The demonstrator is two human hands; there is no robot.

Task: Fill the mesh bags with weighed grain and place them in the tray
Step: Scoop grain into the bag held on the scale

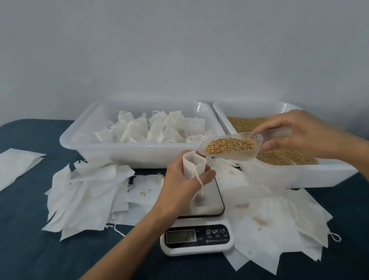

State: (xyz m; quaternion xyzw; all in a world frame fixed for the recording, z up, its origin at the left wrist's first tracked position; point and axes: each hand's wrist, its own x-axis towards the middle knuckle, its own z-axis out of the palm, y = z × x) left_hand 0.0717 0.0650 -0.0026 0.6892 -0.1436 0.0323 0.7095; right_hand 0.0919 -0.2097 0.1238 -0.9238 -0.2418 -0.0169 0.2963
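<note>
mesh bag (193, 164) upright above the scale (200, 215), left hand (184, 181) grip curled round its mouth | right hand (297, 134) pinched scoop (232, 147) of grain, at bag's 2 o'clock | bag looked light, limp; best held near the rim

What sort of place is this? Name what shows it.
Probably a makeshift packing spot in a home or small workshop: a kitchen scale, a tray of grain, a tray of filled bags, on a dark cloth-covered surface.

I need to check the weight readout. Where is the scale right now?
In the head view the scale sits centre-front on the dark cloth, under the left hand, between two piles of empty bags.
</note>
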